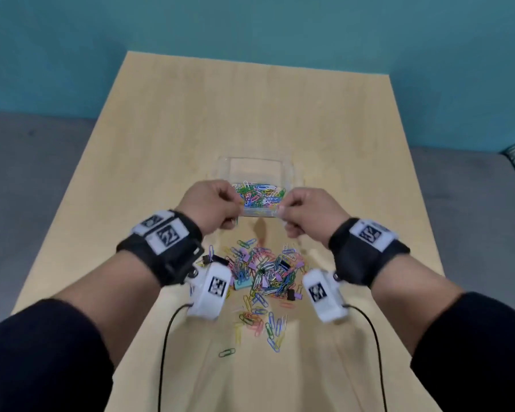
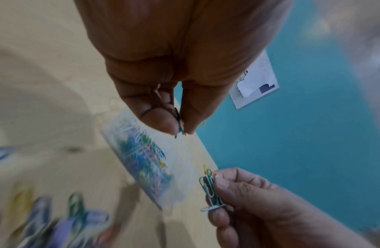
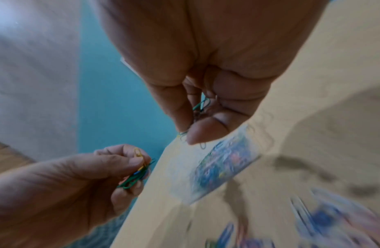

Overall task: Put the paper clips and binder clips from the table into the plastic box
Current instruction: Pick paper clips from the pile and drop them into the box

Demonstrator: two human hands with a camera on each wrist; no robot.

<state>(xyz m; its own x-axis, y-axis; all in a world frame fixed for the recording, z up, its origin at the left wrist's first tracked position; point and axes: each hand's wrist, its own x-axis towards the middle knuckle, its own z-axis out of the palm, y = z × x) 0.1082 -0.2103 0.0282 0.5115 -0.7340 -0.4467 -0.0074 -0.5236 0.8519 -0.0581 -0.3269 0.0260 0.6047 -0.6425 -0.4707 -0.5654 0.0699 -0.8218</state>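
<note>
Here both hands are raised above the pale wooden table (image 1: 167, 138), each with its fingers curled into a pinch. The left hand (image 1: 211, 205) pinches a small bunch of green, yellow and blue wire paper clips (image 3: 137, 169) between thumb and fingertips; in the left wrist view only their edges show at the pinch. The right hand (image 1: 305, 212) pinches its own bunch of green, white and yellow wire paper clips (image 2: 210, 188), one white clip sticking out sideways below the thumb.

Between the two hands and just beyond their fingertips stands the clear rectangular plastic box (image 1: 292, 171) on the table. Its near half holds a layer of mixed coloured paper clips (image 1: 260, 196); its far half shows bare bottom. From the head view the thumbs of both hands appear level with the box's near wall, one at each near corner; whether they touch it I cannot tell.

Behind the hands, towards the wrists, lies the loose heap of coloured paper clips and small lilac, black and teal binder clips (image 1: 265, 270), with more clips strewn nearer the person and one green clip (image 1: 227, 352) lying apart. Both wrists wear black straps with white marker blocks. A white paper sheet (image 2: 257, 83) hangs on the teal wall beyond the left hand.
</note>
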